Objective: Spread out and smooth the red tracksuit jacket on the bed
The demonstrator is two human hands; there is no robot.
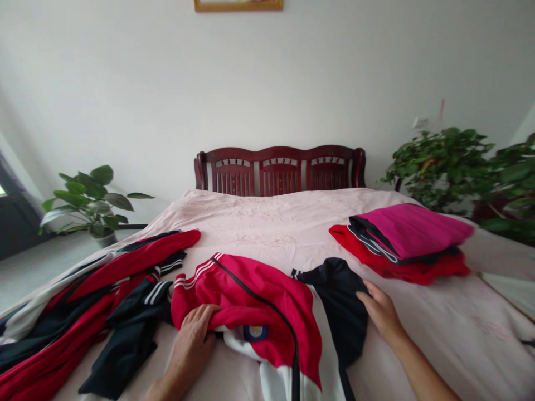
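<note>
A red, white and navy sports jacket point(267, 301) lies spread on the pink bedsheet point(267, 223) in front of me. My left hand point(194, 340) rests on the jacket's lower left part, its fingers curled into the red fabric. At the jacket's right side, my right hand point(382, 312) lies flat on the navy sleeve point(338, 295), fingers stretched out.
A heap of red, navy and white garments point(92, 301) lies at the left. A folded stack of magenta, navy and red clothes point(409, 245) sits at the right. A dark wooden headboard point(279, 170) stands behind, with potted plants point(90, 203) on both sides.
</note>
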